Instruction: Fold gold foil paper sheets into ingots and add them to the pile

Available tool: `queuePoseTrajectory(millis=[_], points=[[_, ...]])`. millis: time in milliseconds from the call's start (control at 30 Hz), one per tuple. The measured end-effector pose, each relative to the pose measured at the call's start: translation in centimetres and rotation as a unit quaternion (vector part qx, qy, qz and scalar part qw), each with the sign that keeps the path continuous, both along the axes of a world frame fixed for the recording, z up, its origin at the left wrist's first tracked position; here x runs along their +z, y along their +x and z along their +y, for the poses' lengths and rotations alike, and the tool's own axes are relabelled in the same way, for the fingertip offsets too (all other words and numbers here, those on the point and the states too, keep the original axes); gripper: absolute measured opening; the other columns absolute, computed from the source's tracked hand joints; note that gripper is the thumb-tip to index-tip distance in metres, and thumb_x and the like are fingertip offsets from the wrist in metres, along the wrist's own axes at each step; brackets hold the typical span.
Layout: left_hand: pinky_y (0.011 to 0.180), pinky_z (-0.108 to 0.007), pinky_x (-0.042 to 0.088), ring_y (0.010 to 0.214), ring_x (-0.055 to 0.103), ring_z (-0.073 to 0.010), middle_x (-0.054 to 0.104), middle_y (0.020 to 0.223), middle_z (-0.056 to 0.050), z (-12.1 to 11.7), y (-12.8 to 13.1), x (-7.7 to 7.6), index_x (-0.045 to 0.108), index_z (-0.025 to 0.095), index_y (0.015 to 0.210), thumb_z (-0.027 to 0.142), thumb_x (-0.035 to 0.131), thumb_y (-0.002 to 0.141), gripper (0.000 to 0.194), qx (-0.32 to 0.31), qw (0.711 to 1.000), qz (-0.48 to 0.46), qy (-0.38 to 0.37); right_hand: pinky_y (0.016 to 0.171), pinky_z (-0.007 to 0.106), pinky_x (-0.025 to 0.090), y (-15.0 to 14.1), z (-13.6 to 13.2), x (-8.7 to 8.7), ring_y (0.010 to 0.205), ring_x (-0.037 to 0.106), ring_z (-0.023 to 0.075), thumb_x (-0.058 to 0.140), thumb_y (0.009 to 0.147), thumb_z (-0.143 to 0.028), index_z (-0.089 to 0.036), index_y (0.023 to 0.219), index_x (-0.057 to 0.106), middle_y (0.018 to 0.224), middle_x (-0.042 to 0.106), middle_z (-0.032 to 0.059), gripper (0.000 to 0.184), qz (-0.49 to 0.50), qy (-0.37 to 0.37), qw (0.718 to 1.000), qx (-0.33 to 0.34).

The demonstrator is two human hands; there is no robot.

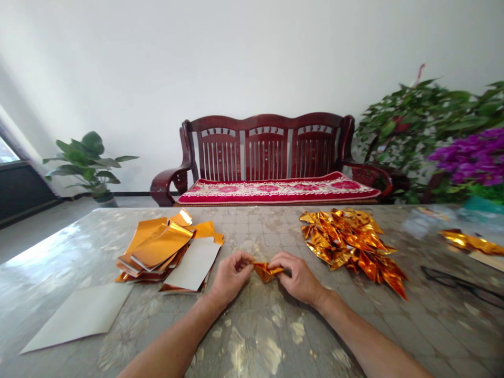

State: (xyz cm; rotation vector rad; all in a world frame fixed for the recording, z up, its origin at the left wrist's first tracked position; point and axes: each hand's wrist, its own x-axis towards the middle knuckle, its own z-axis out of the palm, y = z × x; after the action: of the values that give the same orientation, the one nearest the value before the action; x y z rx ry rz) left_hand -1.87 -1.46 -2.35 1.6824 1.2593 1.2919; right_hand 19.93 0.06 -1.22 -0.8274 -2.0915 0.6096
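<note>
The table [252, 231] carries a loose heap of folded gold foil [350, 244] on the right and a stack of gold-and-white sheets [155, 249] on the left. In the open room between them, the left hand [230, 275] and right hand [297, 278] each clamp their grip on a small folded foil piece [266, 272], its long axis running sideways, narrow tip pointing right.

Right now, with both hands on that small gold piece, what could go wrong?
The left hand and right hand pinch the small foil piece from both sides, so it might tear or crease. The loose foil pile lies near the right hand and could get knocked. The stacked sheets by the left hand might slide.
</note>
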Motion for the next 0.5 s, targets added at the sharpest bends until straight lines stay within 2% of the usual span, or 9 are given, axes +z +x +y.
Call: queuePoseTrajectory(millis=[233,400,500], points=[[0.060,-0.019,0.042,0.061,0.054,-0.0106,0.058,0.067,0.005,-0.01,0.04,0.33,0.062,0.018,0.090,0.021,0.063,0.077,0.012,0.009,1.000,-0.022,0.016,0.086,0.031,0.052,-0.05,-0.13,0.00,0.092,0.066,0.0180,0.047,0.066,0.001,-0.021,0.094,0.071,0.096,0.071,0.0046,0.043,0.007,-0.006,1.000,0.012],[0.061,-0.020,0.040,0.062,0.051,-0.0107,0.056,0.067,0.004,0.10,-0.27,0.32,0.061,0.018,0.080,0.017,0.060,0.078,0.002,0.010,0.999,0.001,0.040,0.091,0.032,0.051,-0.06,-0.23,0.17,0.096,0.067,0.0181,0.056,0.074,-0.004,-0.022,0.096,0.072,0.101,0.072,0.0042,0.032,0.001,-0.008,1.000,0.004],[0.062,-0.020,0.040,0.064,0.052,-0.0116,0.058,0.068,0.003,0.04,-0.46,0.23,0.062,0.018,0.081,0.016,0.058,0.080,0.005,0.009,0.998,0.037,0.050,0.091,0.031,0.051,-0.01,-0.17,0.10,0.097,0.067,0.0175,0.059,0.078,-0.005,-0.024,0.097,0.072,0.102,0.072,0.0033,0.030,-0.017,-0.008,1.000,0.015]])
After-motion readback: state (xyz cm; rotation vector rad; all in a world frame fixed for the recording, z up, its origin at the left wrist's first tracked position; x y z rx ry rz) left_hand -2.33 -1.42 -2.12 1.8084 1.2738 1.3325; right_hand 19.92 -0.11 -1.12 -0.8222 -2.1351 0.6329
